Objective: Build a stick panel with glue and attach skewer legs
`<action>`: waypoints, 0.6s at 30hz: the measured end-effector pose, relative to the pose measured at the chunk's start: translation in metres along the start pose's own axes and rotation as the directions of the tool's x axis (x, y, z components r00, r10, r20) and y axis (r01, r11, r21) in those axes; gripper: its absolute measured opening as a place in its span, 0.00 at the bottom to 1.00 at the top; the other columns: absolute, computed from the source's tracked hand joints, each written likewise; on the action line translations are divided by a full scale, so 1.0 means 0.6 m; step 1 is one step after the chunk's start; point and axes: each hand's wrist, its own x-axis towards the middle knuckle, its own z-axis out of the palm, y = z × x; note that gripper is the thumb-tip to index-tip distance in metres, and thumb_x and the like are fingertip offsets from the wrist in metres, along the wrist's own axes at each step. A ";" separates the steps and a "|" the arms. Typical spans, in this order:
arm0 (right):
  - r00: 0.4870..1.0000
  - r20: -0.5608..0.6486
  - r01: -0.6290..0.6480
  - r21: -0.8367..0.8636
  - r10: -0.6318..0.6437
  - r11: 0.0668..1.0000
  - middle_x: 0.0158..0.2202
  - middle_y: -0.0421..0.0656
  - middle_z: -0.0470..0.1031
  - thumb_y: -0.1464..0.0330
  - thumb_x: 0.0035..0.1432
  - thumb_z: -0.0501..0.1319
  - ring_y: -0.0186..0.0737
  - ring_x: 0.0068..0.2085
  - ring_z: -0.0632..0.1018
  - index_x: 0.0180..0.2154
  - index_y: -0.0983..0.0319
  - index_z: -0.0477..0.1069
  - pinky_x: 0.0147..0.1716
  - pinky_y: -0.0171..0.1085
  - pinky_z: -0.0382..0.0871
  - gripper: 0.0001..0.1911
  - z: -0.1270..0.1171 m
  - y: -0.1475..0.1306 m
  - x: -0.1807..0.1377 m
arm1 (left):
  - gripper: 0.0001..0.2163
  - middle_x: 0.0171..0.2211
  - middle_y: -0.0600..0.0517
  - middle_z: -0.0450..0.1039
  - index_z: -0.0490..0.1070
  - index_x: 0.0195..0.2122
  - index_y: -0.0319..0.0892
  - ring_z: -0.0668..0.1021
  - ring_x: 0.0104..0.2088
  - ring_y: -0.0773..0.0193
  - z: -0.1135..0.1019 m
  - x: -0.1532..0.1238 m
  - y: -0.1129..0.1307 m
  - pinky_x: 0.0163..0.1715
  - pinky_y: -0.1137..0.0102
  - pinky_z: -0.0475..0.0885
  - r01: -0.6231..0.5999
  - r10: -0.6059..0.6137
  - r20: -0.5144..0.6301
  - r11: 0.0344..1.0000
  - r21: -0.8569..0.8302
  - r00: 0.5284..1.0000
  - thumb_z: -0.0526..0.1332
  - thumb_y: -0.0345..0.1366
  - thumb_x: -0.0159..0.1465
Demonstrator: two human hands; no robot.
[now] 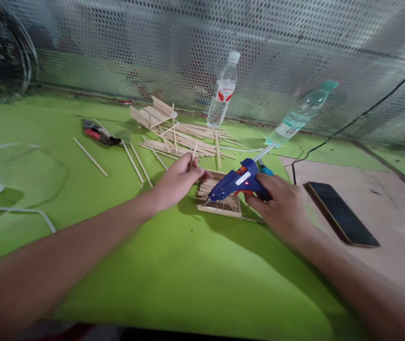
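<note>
My right hand (280, 201) is wrapped round a blue hot glue gun (238, 181), whose nozzle points down-left at the near corner of a small panel of wooden sticks (224, 203) lying flat on the green sheet (153, 265). My left hand (176, 182) rests at the panel's left side, fingers pinched on a thin wooden stick (193, 155) that stands up from it. A red light glows on the gun's body.
A heap of loose sticks (188, 137) and a part-built stick frame (153, 113) lie behind the panel. Pliers (99, 133) lie at the left, two water bottles (223, 92) stand by the perforated wall, and a phone (340, 213) lies on the brown board at right.
</note>
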 end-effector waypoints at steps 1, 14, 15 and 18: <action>1.000 0.001 -0.001 -0.002 0.001 1.000 0.27 0.43 0.77 0.68 0.58 0.61 0.41 0.26 0.73 0.40 0.61 0.75 0.26 0.37 0.63 0.08 -0.002 0.000 0.001 | 0.07 0.40 0.48 0.78 0.61 0.35 0.44 0.81 0.46 0.57 0.000 0.000 0.000 0.49 0.56 0.73 0.001 -0.001 -0.001 1.000 0.007 1.000 0.58 0.36 0.70; 0.984 0.140 -0.113 -0.015 0.114 0.993 0.25 0.42 0.74 0.68 0.58 0.60 0.41 0.27 0.73 0.36 0.59 0.74 0.28 0.37 0.62 0.05 -0.033 -0.017 0.011 | 0.09 0.40 0.49 0.78 0.61 0.36 0.44 0.81 0.47 0.57 -0.006 0.003 -0.010 0.51 0.56 0.72 -0.007 0.006 0.023 1.000 0.015 1.000 0.61 0.39 0.69; 0.986 0.132 -0.101 -0.009 0.101 0.995 0.26 0.42 0.74 0.68 0.58 0.60 0.41 0.27 0.73 0.36 0.59 0.74 0.28 0.37 0.63 0.05 -0.034 -0.017 0.011 | 0.09 0.40 0.49 0.78 0.62 0.36 0.44 0.81 0.47 0.57 -0.006 0.004 -0.011 0.51 0.56 0.72 -0.006 0.005 0.023 1.000 0.017 1.000 0.61 0.39 0.69; 0.993 0.104 -0.056 0.009 0.055 0.998 0.26 0.42 0.75 0.69 0.58 0.60 0.40 0.26 0.73 0.36 0.59 0.74 0.27 0.37 0.63 0.04 -0.035 -0.014 0.010 | 0.09 0.38 0.50 0.78 0.62 0.36 0.45 0.81 0.47 0.57 -0.007 0.003 -0.010 0.50 0.56 0.72 -0.005 0.005 0.013 1.000 0.013 1.000 0.62 0.39 0.68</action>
